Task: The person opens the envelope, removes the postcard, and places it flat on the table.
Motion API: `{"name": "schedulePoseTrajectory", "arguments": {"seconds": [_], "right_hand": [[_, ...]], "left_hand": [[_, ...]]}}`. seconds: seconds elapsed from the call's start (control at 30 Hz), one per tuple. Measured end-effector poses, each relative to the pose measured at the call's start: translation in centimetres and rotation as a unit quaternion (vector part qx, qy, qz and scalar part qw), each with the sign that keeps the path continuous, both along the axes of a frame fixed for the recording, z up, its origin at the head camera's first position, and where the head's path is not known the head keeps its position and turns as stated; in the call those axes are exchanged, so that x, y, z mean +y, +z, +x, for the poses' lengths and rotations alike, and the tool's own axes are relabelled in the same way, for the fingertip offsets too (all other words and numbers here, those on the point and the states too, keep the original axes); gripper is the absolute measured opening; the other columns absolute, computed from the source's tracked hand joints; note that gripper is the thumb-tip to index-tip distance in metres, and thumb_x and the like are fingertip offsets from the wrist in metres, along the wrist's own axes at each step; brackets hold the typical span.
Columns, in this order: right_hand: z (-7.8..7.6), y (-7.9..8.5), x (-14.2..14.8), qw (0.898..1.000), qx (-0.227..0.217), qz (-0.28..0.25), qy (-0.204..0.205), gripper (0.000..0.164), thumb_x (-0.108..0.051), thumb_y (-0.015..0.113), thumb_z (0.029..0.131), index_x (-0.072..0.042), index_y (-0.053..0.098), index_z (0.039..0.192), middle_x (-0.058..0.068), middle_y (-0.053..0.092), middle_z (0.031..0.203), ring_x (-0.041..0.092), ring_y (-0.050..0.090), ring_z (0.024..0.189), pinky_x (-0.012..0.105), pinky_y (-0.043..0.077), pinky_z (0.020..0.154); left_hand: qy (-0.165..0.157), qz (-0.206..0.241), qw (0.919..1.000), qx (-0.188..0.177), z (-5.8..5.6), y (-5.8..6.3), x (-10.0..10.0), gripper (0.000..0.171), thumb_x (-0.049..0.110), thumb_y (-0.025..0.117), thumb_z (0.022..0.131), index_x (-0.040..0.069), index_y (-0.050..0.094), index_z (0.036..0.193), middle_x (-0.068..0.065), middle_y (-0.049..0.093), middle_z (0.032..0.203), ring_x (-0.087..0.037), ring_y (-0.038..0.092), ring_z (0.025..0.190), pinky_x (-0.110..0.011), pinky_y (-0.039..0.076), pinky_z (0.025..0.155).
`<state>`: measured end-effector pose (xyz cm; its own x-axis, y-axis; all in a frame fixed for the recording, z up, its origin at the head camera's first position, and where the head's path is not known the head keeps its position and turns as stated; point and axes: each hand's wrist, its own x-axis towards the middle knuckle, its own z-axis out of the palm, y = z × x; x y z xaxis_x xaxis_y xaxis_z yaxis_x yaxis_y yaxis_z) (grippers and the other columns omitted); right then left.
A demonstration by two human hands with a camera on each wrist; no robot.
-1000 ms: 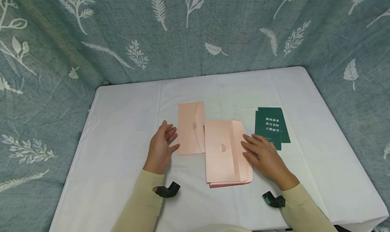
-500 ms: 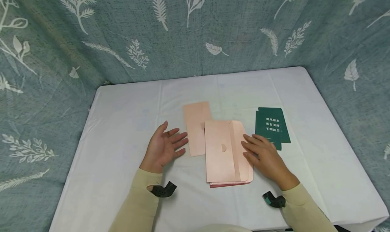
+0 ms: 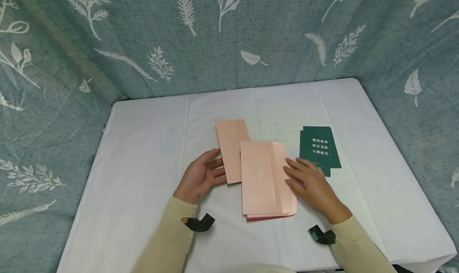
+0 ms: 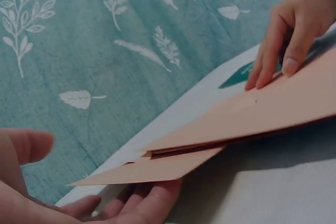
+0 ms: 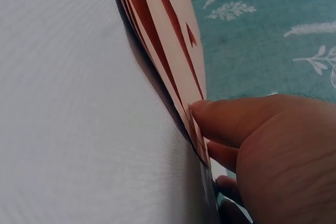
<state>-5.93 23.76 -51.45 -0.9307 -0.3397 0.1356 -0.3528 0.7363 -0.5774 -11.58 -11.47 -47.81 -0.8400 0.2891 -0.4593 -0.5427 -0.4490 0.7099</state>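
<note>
A peach envelope (image 3: 228,145) lies slanted at the left, its right edge tucked beneath a stack of envelopes (image 3: 257,193). The stack's top envelope is pale pink with its flap folded out to the right, and a red edge shows at the bottom. My left hand (image 3: 201,176) has its fingers (image 4: 157,198) under the slanted envelope's left edge. Its thumb stays raised, apart from the paper. On the stack's flap rests my right hand (image 3: 311,187), its fingertips touching the paper near the right edge. In the right wrist view, the thumb (image 5: 215,114) lies against the envelopes (image 5: 165,51).
Dark green cards (image 3: 320,145) with pale lettering overlap each other just beyond the right hand. A white cloth covers the table (image 3: 150,145). Behind it hangs a teal curtain (image 3: 215,57) with a leaf print.
The left envelope has shifted right and turned, sliding further under the stack. My left hand drew back a little with spread fingers, then came in under its edge. My right hand has stayed put.
</note>
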Motion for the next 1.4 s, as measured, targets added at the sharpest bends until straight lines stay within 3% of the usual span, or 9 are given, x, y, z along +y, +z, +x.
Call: {"name": "schedulePoseTrajectory", "arguments": {"seconds": [0.17, 0.43, 1.0, 1.2, 1.4], "right_hand": [[0.0, 0.1, 0.0, 1.0, -0.005, 0.002, 0.001, 0.043, -0.013, 0.079, 0.102, -0.003, 0.071, 0.143, 0.011, 0.055, 0.161, 0.041, 0.042, 0.15, 0.072, 0.033, 0.111], [0.0, 0.1, 0.0, 1.0, -0.001, -0.002, 0.004, 0.043, -0.013, 0.079, 0.102, -0.003, 0.071, 0.143, 0.011, 0.056, 0.16, 0.041, 0.042, 0.15, 0.071, 0.034, 0.111], [0.1, 0.2, -0.1, 1.0, -0.009, -0.001, -0.002, 0.043, -0.013, 0.079, 0.102, -0.004, 0.072, 0.143, 0.011, 0.056, 0.16, 0.04, 0.042, 0.15, 0.073, 0.033, 0.11], [0.1, 0.3, -0.1, 1.0, -0.006, 0.0, -0.001, 0.043, -0.012, 0.079, 0.102, -0.003, 0.072, 0.143, 0.011, 0.056, 0.16, 0.041, 0.042, 0.149, 0.072, 0.034, 0.11], [0.1, 0.2, 0.0, 1.0, -0.007, -0.001, -0.001, 0.043, -0.013, 0.079, 0.102, -0.003, 0.071, 0.143, 0.011, 0.056, 0.16, 0.04, 0.042, 0.15, 0.073, 0.033, 0.111]], "left_hand": [[-0.018, -0.049, 0.9985, 0.016, -0.2, -0.8, 0.5, 0.06, 0.006, 0.053, 0.112, 0.005, 0.028, 0.166, -0.02, 0.068, 0.126, -0.029, 0.077, 0.099, -0.046, 0.063, 0.08], [-0.024, -0.115, 0.9928, 0.023, -0.2, -1.7, 0.9, 0.063, -0.005, 0.055, 0.105, 0.009, 0.035, 0.164, -0.024, 0.07, 0.118, -0.032, 0.077, 0.095, -0.044, 0.064, 0.076], [0.038, -0.127, 0.9905, 0.037, -0.4, -1.2, -2.6, 0.065, -0.008, 0.052, 0.105, 0.01, 0.028, 0.162, -0.017, 0.074, 0.112, -0.027, 0.078, 0.09, -0.042, 0.063, 0.076], [0.045, -0.138, 0.9881, 0.052, -0.6, -0.6, -3.8, 0.064, -0.007, 0.05, 0.108, 0.014, 0.024, 0.163, -0.016, 0.072, 0.12, -0.028, 0.077, 0.091, -0.043, 0.063, 0.077], [0.051, -0.135, 0.9874, 0.065, -0.6, -0.1, -4.1, 0.063, -0.008, 0.049, 0.109, 0.013, 0.023, 0.162, -0.016, 0.071, 0.117, -0.027, 0.076, 0.085, -0.042, 0.064, 0.074]]}}
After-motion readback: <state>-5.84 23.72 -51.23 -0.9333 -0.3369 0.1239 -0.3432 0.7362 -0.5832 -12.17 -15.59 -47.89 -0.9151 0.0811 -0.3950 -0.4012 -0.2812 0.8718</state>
